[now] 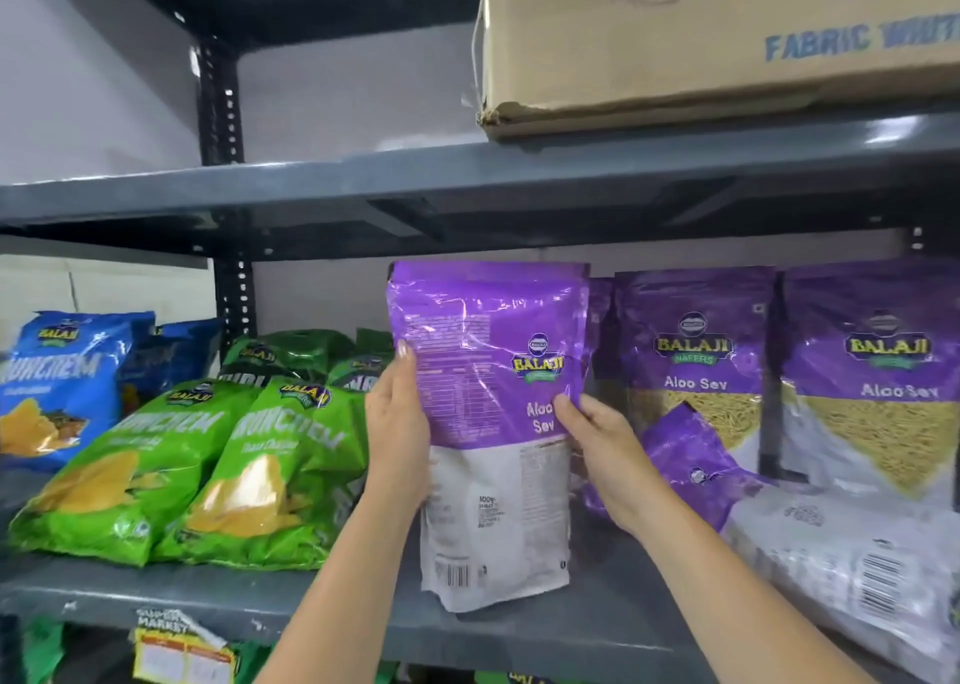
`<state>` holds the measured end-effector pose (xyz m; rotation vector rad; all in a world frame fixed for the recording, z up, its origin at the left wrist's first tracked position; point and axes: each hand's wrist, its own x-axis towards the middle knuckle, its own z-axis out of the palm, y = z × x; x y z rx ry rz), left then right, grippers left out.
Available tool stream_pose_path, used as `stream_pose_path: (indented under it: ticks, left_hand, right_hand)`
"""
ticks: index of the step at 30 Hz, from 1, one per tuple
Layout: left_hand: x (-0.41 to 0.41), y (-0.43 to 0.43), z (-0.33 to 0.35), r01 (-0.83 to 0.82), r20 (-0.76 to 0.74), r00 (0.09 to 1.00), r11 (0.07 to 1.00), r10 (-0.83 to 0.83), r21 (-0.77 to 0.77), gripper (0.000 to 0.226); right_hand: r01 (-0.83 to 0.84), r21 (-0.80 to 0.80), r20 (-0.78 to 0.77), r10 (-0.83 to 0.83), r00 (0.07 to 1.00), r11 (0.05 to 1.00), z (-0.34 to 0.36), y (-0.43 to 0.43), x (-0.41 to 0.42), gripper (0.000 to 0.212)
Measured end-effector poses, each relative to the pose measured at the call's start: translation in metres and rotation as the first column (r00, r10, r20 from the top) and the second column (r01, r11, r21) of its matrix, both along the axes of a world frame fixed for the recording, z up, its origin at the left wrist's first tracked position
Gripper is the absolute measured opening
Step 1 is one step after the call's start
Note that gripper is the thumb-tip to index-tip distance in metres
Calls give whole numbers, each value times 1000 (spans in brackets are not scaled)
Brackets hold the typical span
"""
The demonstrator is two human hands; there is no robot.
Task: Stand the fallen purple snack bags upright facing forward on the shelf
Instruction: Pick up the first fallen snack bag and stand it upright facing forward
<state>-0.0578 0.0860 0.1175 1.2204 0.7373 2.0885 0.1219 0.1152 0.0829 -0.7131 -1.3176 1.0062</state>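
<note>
Fingers: left hand (397, 439) and right hand (605, 455) gripped purple bag (488, 423) by its sides.
Bag: upright on shelf (311, 600), back panel outward.
Advice: rotate it front-forward, then seat base flat.

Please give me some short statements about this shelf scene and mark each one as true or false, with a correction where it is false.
1. Both hands hold the same purple bag. True: the left hand and the right hand grip the held purple bag by its sides.
2. The held bag shows its front side to the camera. False: it shows the back, with small print and a barcode.
3. Two purple bags stand upright to the right. True: the upright bags face forward.
4. No purple bag is lying down. False: a fallen bag lies at the right on the shelf.
5. The green bags are to the right of the hands. False: they are to the left.
</note>
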Motion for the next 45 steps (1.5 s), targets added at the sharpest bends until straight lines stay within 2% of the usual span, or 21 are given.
stream_pose_path:
  ticks: [6,9,11,13,15,17,18,21,22,24,26,27,28,29,31,33,34,36,38,41,45]
  left_hand:
    - [-4,6,-8,-161,59,985,986,159,31,40]
    - [5,1,-19,-388,9,921,912,390,132,29]
    - [12,-5,-37,-676,-98,704,707,703,207,40]
    - [24,-15,-61,-767,-232,465,520,854,375,34]
    - [39,-21,-87,-712,-385,341,504,857,490,29]
    - [48,-25,-104,-688,-503,297,548,811,476,38]
    - [49,-26,-107,-679,-538,314,581,783,449,42]
    - [43,-23,-102,-522,-567,562,790,602,321,40]
    - [40,-23,-100,-474,-565,632,841,531,260,38]
    - [35,-21,-94,-514,-512,687,843,516,160,42]
    - [29,-21,-91,-505,-381,781,859,494,79,45]
    - [28,-24,-88,-427,-301,857,903,417,36,47]
    - [29,-27,-86,-338,-240,914,941,326,-7,54]
    - [29,-29,-85,-291,-222,935,956,277,-34,67]
    - [28,-27,-86,-323,-315,903,945,292,-53,87]
    - [22,-21,-85,-333,-370,882,942,292,-49,79]
    - [17,-17,-84,-277,-344,908,959,240,-59,65]
    - [1,-9,-83,-90,-263,963,992,63,-92,34]
    - [-15,-5,-84,80,-215,971,988,-108,-134,19]
    - [-29,-1,-86,234,-158,952,956,-262,-176,15]
    - [-28,3,-89,309,-80,942,935,-326,-173,26]
  right_hand:
    - [-37,51,28,35,999,998,-6,1,4,18]
    - [-62,6,28,61,998,998,-7,2,4,28]
    - [-100,-95,-4,100,995,990,-12,3,2,48]
    - [-150,-205,-113,129,985,967,-18,7,-1,67]
    - [-184,-258,-133,154,979,948,-23,8,-3,79]
    - [-160,-294,-110,133,985,942,-27,6,-4,67]
    - [-125,-302,-93,102,990,945,-28,4,-4,54]
    - [31,-197,-11,-34,999,980,-27,1,0,21]
    - [86,-135,9,-85,996,987,-27,-1,2,20]
    - [136,-18,23,-135,991,991,-29,-7,4,22]
    - [120,73,41,-124,991,990,-31,-12,1,14]
    - [121,107,68,-129,989,987,-33,-15,-2,11]
    - [147,136,105,-161,981,980,-35,-15,-6,18]
    - [171,150,144,-193,971,974,-35,-16,-9,31]
    - [179,129,203,-202,958,975,-35,-16,-12,63]
    - [120,78,185,-132,974,990,-33,-17,-13,90]
    - [93,54,149,-101,984,994,-31,-16,-12,94]
    - [85,20,99,-86,991,996,-28,-14,-9,79]
    - [81,-3,95,-81,992,997,-27,-12,-6,62]
    - [63,-14,126,-61,990,998,-29,-14,1,40]
    - [75,83,135,-86,987,994,-39,-17,7,19]
